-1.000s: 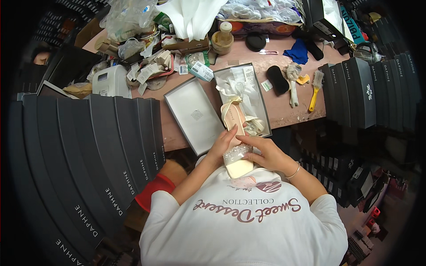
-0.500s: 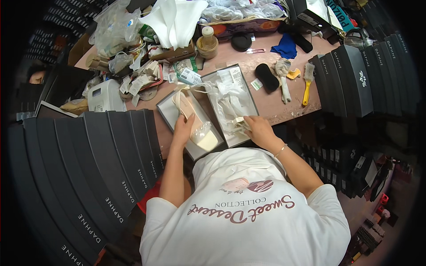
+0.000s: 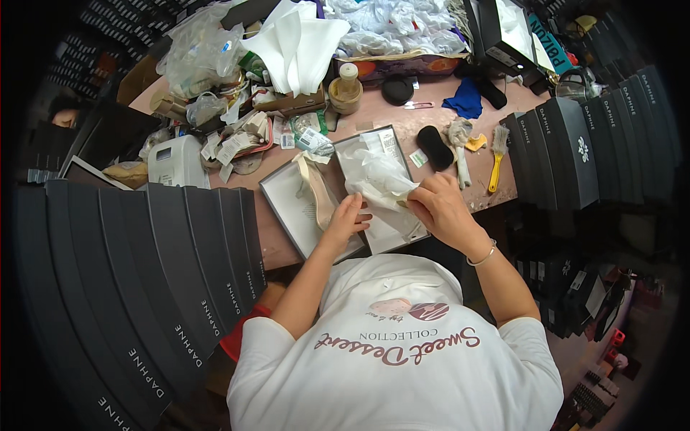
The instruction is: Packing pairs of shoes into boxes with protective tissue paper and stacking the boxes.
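An open grey shoe box [image 3: 399, 241] lies on the pink table, lined with crumpled white tissue paper [image 3: 377, 179]. Its lid [image 3: 282, 208] sits beside it on the left, and a beige high-heeled shoe [image 3: 319, 192] lies in the lid. My left hand [image 3: 348, 219] rests with fingers spread at the edge between lid and box, just right of the shoe and holding nothing. My right hand [image 3: 442, 208] is over the box, pinching a fold of the tissue paper.
Rows of dark grey shoe boxes stand at the left [image 3: 144, 287] and right [image 3: 575, 144]. On the table lie a yellow brush [image 3: 496, 161], a black pad [image 3: 431, 147], a blue cloth [image 3: 467, 100], a lidded jar [image 3: 347, 90], a white label printer [image 3: 176, 161] and several plastic bags.
Both hands held the beige shoe near my body. My left hand laid it in the lid and let go, while my right hand reached into the box and took the tissue paper.
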The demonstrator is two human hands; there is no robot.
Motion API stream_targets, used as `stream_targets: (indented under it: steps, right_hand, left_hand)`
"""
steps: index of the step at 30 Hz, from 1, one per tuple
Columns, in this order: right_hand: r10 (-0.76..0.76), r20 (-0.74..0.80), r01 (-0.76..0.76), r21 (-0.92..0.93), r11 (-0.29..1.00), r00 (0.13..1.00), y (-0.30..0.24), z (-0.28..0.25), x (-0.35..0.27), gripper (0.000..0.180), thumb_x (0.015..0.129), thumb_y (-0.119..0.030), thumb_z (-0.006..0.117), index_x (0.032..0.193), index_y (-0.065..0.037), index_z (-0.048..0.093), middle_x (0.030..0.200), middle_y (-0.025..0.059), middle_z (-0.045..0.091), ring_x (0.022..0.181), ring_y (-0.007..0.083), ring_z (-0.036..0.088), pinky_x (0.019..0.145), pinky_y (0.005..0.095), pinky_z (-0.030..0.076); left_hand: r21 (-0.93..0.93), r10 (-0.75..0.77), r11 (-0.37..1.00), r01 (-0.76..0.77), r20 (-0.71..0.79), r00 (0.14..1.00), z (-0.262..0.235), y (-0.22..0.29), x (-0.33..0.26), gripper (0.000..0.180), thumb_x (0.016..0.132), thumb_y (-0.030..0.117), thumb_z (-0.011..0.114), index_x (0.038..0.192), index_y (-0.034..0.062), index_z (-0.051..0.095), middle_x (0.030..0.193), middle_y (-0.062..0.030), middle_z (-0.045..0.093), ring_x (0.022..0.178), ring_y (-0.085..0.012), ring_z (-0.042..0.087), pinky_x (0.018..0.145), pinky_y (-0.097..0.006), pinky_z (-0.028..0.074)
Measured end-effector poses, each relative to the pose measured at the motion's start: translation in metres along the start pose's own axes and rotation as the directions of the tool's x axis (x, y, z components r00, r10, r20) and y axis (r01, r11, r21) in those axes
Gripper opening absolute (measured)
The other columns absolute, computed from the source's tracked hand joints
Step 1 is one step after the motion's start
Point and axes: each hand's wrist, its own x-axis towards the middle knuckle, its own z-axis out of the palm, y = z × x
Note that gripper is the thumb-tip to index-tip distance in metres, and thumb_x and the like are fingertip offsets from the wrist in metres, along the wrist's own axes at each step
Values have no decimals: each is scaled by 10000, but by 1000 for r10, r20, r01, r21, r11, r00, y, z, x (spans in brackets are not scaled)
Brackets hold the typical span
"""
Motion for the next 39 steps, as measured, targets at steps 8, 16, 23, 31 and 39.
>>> stream_targets:
  steps: [8, 16, 23, 31, 39]
  right_hand:
    - [-68, -39, 73, 136, 988, 997, -18, -9, -19, 96, 820, -90, 653, 904, -86, 607, 878, 50, 553, 921, 234, 571, 1043, 533, 301]
    - [267, -449, -214, 167, 963, 853, 12, -58, -27, 61, 842, -48, 644, 866, -23, 593, 848, 84, 567, 839, 263, 583, 968, 433, 439]
    - [-23, -523, -128, -251, 960, 852, 28, -91, -21, 45, 853, -50, 637, 883, -37, 606, 845, 73, 588, 832, 248, 584, 986, 461, 417]
    - [17, -428, -100, -172, 980, 904, 26, -77, -39, 74, 807, -50, 665, 855, -40, 609, 806, 61, 562, 799, 228, 577, 954, 471, 424]
    - [-505, -70, 508, 48, 860, 860, -32, -34, 21, 189, 695, -169, 732, 824, -86, 622, 841, 17, 559, 886, 162, 583, 979, 449, 398]
  left_hand:
    - [-822, 190, 559, 110, 257, 948, 22, 24, 19, 543, 917, 482, 524, 1315, 118, 466, 1301, -96, 517, 1208, -271, 491, 999, -476, 421]
    - [-672, 284, 605, -427, -318, 904, -34, 73, 40, 382, 996, 310, 463, 1238, 18, 513, 1211, -96, 583, 1131, -245, 565, 979, -373, 458]
    - [427, 904, 411, -805, -304, 300, -20, 160, 14, 321, 994, 249, 481, 1122, -27, 582, 1179, -124, 583, 1048, -248, 558, 928, -327, 421]
    - [964, 646, 195, 183, -266, 716, -148, 113, 12, 468, 844, 172, 621, 1255, -31, 527, 1179, -247, 564, 1126, -395, 526, 1003, -438, 390]
    - [579, 12, 697, -422, 579, 815, -39, 128, -17, 516, 889, 216, 635, 1316, -33, 486, 1302, -180, 546, 1202, -231, 521, 1019, -332, 402]
